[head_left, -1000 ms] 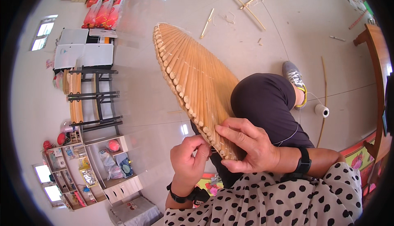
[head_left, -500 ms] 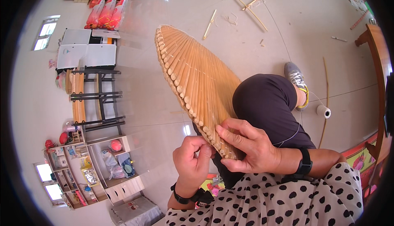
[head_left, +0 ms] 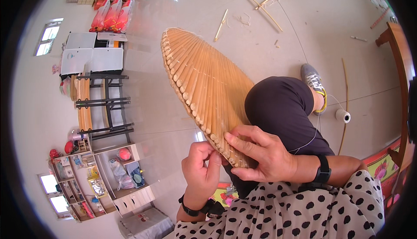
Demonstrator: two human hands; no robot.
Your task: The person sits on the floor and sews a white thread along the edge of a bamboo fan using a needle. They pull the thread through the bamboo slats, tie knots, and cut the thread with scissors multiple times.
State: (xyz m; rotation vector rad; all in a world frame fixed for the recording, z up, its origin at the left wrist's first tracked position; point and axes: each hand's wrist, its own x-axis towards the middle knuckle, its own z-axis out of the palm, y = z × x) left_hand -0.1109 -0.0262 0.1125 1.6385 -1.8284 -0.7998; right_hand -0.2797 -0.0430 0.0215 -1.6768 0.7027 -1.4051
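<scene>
A round, flat mat of tan plant stalks (head_left: 208,80), stitched side by side with pale thread, stands tilted on edge before me against my raised knee. My right hand (head_left: 265,154) grips its near end, thumb on the stalk face and fingers around the rim. Close to the same rim, my left hand (head_left: 202,165) is closed in a pinch; whatever is between its fingertips is hidden. A white thread spool (head_left: 342,116) lies on the floor beside my shoe, and its thread (head_left: 310,140) runs up over my dark trousers toward my right wrist.
Loose stalks (head_left: 260,9) and scraps lie on the tiled floor ahead, with a long thin stick (head_left: 346,82) near the spool. A wooden table (head_left: 397,52) stands at right. Along the left are shelves (head_left: 82,182), folded black-framed furniture (head_left: 106,102) and red bags (head_left: 113,15).
The mat has shifted very slightly left, and my left hand has moved a little up and left along its rim. My right hand keeps its grip.
</scene>
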